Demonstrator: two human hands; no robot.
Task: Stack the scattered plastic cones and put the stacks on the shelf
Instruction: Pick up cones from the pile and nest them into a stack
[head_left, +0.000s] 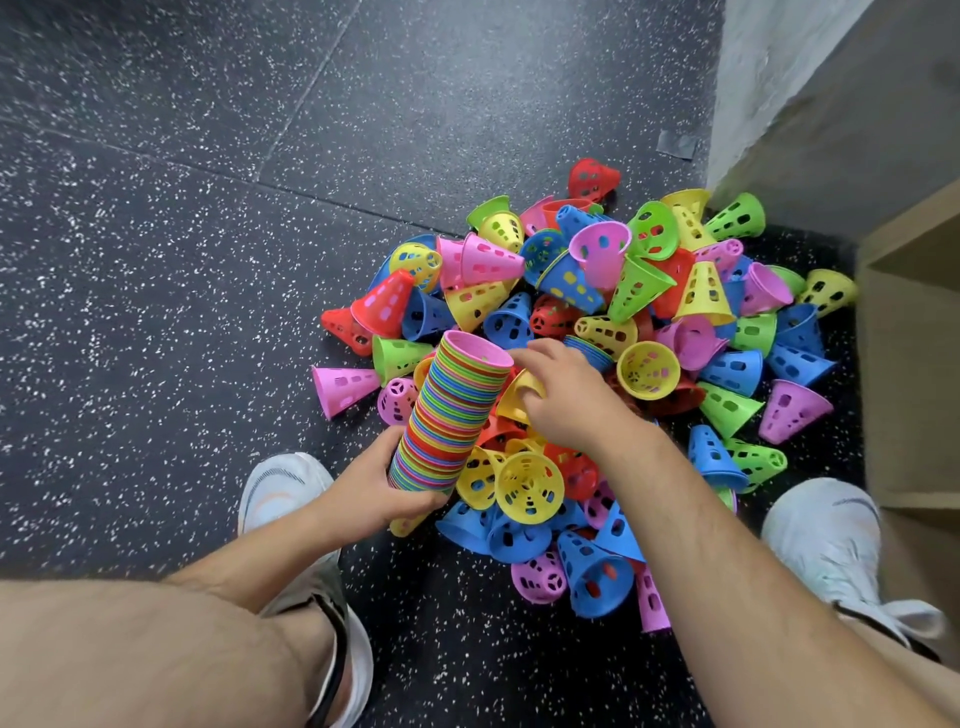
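Note:
A heap of loose perforated plastic cones (649, 312) in red, blue, yellow, green and pink lies on the dark speckled floor. My left hand (379, 493) grips the bottom of a tall, tilted stack of nested cones (447, 415) with a pink rim on top. My right hand (566, 395) reaches into the heap beside the stack, its fingers curled round a yellow cone (517, 397). The wooden shelf (914, 338) stands at the right edge, with only its side and one opening visible.
My two white shoes (283, 488) (831, 530) stand either side of the heap. A grey wall corner (810, 104) rises behind the shelf. The dark speckled floor (182, 234) stretches to the left and back.

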